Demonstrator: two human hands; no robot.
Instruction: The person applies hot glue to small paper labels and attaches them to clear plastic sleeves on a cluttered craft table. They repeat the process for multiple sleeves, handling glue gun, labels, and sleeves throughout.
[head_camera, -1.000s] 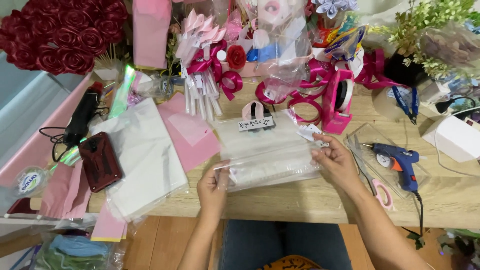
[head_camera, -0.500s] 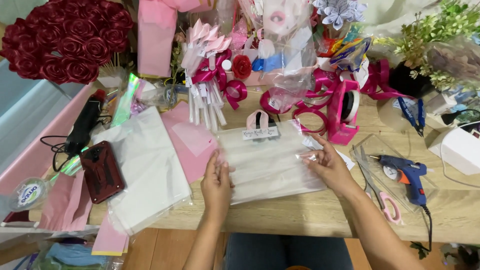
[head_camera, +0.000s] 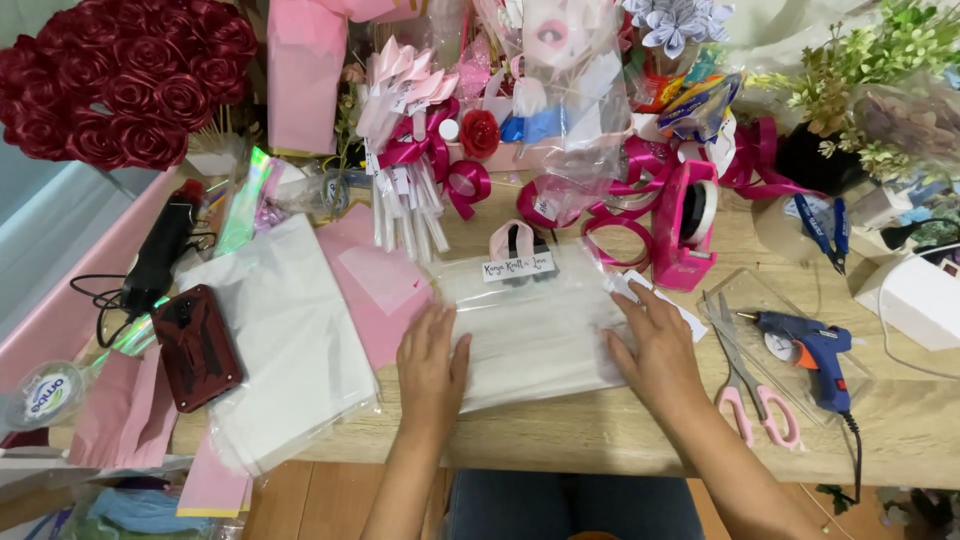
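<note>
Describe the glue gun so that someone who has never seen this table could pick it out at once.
Start at the wooden table and go to its right end, past the right hand. There the blue glue gun lies on a clear plastic sheet, just right of the pink-handled scissors. Its orange trigger and black cord set it apart.

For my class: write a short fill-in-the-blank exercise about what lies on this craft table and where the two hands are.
1. Both hands, the left hand and the right hand, press flat on a clear plastic ____.
2. The scissors beside the right hand have ____ handles.
3. The glue gun right of the scissors is mostly ____.
4. The bouquet of roses is dark ____.

Missing words: bag; pink; blue; red
</note>
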